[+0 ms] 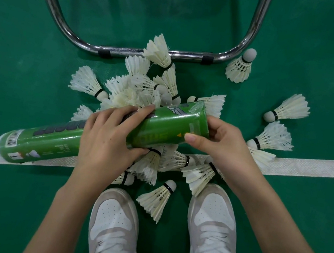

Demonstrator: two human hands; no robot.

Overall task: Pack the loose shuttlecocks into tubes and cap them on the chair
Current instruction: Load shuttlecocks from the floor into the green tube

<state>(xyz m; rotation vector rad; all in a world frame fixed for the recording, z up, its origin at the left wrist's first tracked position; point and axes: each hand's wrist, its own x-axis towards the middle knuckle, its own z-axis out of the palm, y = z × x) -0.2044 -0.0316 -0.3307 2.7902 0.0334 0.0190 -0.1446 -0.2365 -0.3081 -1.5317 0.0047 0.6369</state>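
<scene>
A long green shuttlecock tube (166, 126) lies slanted across the view, held above a heap of white feather shuttlecocks (136, 90) on the green floor. My left hand (111, 137) wraps around the tube's middle. My right hand (223, 142) grips its upper right end, thumb and fingers around the clear-wrapped rim. The tube's lower left end (10, 144) carries a barcode. Several more shuttlecocks lie scattered to the right (290, 110) and in front of my shoes (156, 199). I cannot tell whether the right end is capped.
The chrome tube frame of a chair base (134, 51) curves across the floor behind the heap, one shuttlecock (241, 67) beside its right bend. A white court line (309, 165) runs across the floor. My two white sneakers (114, 225) stand at the bottom.
</scene>
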